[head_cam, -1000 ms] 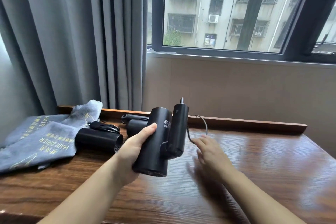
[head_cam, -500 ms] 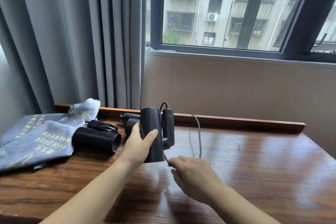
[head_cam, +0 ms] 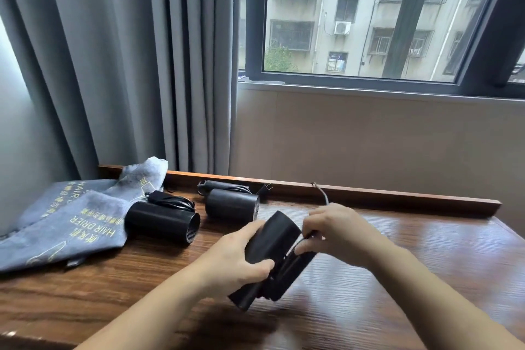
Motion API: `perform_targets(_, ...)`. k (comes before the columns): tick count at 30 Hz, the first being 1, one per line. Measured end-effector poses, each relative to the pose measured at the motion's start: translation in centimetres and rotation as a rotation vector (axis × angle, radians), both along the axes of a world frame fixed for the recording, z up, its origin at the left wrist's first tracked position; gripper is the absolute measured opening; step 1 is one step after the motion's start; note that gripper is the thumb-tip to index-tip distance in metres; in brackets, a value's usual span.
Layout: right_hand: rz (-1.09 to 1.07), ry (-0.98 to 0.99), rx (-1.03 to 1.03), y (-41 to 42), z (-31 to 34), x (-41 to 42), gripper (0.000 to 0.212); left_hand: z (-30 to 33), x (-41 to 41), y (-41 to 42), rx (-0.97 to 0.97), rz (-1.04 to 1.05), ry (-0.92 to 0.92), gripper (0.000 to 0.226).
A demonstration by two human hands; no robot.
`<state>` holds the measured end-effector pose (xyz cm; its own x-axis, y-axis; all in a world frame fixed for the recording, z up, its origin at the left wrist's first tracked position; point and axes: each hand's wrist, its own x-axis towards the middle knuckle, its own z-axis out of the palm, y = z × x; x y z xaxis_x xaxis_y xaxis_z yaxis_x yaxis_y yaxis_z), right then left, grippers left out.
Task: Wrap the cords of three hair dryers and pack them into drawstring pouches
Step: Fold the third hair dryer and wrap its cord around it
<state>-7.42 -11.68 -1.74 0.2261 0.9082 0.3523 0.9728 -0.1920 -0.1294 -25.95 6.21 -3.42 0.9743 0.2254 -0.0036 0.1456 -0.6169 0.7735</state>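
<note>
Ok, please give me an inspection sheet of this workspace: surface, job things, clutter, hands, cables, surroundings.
Surface: wooden table, glossy, with a raised back ledge.
Job's things: held hair dryer, tilted above the table; two more hair dryers lying on their sides, one beside the pouches, one near the ledge; grey drawstring pouches printed "HAIR DRIER", piled at the left.
Clutter: nothing seen.
Hands: left hand grips the held dryer's barrel; right hand pinches its cord at the folded handle.
Cables: held dryer's cord rises behind the right hand; the lying dryers' cords sit bundled behind them.
Surroundings: grey curtain, window facing an apartment building.
</note>
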Motion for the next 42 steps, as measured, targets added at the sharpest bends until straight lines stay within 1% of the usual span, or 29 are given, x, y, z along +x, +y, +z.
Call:
perform_targets(2, -0.048, 0.140, 0.019, -0.5, -0.4, 1.1, 0.049, 0.4, -0.5, 0.1, -0.119, -0.079, 0.001, 0.056)
perform_targets(4, -0.075, 0.322, 0.035, -0.9, -1.0, 1.9, 0.040, 0.9, -1.0, 0.3, -0.280, -0.157, 0.001, 0.050)
perform_targets(6, -0.091, 0.566, 0.075, -1.2, -1.7, 2.6, 0.029, 0.9, -1.3, 0.6, -0.438, -0.219, 0.004, 0.049)
perform_targets(7, -0.105, 0.623, 0.060, -1.2, -2.2, 2.9, 0.030, 0.8, -1.3, 0.7, -0.547, -0.250, -0.001, 0.048)
perform_targets(8, -0.123, 0.616, 0.025, -1.2, -2.8, 3.1, 0.033, 0.5, -1.2, 0.8, -0.670, -0.276, -0.015, 0.050)
perform_targets(10, -0.169, 0.503, -0.026, -1.1, -4.3, 3.4, 0.038, 0.0, -0.9, 0.9, -0.898, -0.315, -0.054, 0.057)
perform_targets(11, -0.191, 0.420, -0.028, -1.2, -5.2, 3.6, 0.043, 0.0, -0.7, 1.0, -0.989, -0.324, -0.086, 0.057)
perform_targets(13, -0.203, 0.285, 0.043, -1.4, -6.5, 3.7, 0.055, 0.2, -0.3, 1.1, -1.148, -0.299, -0.141, 0.055)
perform_targets(15, -0.198, 0.206, 0.069, -1.5, -7.3, 3.5, 0.059, 0.9, 0.2, 0.9, -1.246, -0.257, -0.215, 0.057)
perform_targets(16, -0.202, 0.190, 0.059, -1.5, -7.8, 3.3, 0.057, 1.2, 0.7, 0.9, -1.266, -0.213, -0.273, 0.055)
perform_targets(18, -0.206, 0.198, 0.060, -1.6, -8.5, 2.2, 0.053, 2.0, 1.6, 0.8, -1.321, -0.085, -0.396, 0.043)
perform_targets(19, -0.199, 0.201, 0.060, -1.6, -8.8, 1.4, 0.051, 2.4, 2.0, 0.9, -1.345, -0.002, -0.443, 0.042)
perform_targets(20, -0.180, 0.190, 0.057, -1.6, -9.1, 0.5, 0.048, 2.5, 2.5, 1.1, -1.338, 0.080, -0.474, 0.045)
perform_targets(22, -0.153, 0.142, 0.031, -1.8, -9.5, -1.4, 0.042, 2.5, 3.3, 1.6, -1.247, 0.219, -0.513, 0.051)
perform_targets(25, -0.139, 0.036, 0.061, -2.3, -9.7, -4.4, 0.028, 1.9, 4.2, 2.2, -1.080, 0.366, -0.583, 0.045)
perform_targets(27, -0.160, -0.010, 0.100, -2.8, -9.7, -5.8, 0.026, 1.2, 4.4, 2.4, -0.965, 0.481, -0.615, 0.049)
perform_targets(29, -0.173, -0.017, 0.128, -3.1, -9.1, -6.8, 0.031, 0.6, 4.4, 2.3, -0.769, 0.568, -0.608, 0.059)
perform_targets(31, -0.156, -0.020, 0.149, -3.4, -7.7, -7.6, 0.029, 0.2, 4.1, 2.1, -0.514, 0.614, -0.555, 0.068)
perform_targets(32, -0.140, -0.038, 0.172, -3.4, -6.8, -7.8, 0.028, 0.1, 4.0, 1.9, -0.384, 0.607, -0.525, 0.070)
perform_targets(34, -0.115, -0.097, 0.211, -3.5, -4.7, -8.0, 0.027, -0.4, 3.7, 1.6, -0.143, 0.524, -0.475, 0.065)
perform_targets(35, -0.109, -0.136, 0.221, -3.5, -3.5, -7.9, 0.026, -0.4, 3.5, 1.3, -0.048, 0.450, -0.453, 0.061)
perform_targets(37, -0.104, -0.225, 0.248, -3.6, -1.4, -7.1, 0.024, -0.6, 3.1, 0.9, 0.071, 0.285, -0.383, 0.060)
perform_targets(39, -0.108, -0.261, 0.285, -3.7, 0.6, -5.6, 0.021, -0.6, 2.4, 0.3, 0.111, 0.138, -0.284, 0.061)
perform_targets(42, -0.098, -0.200, 0.269, -4.2, 2.1, -2.6, 0.026, -0.5, 1.2, -0.4, 0.040, -0.030, -0.138, 0.059)
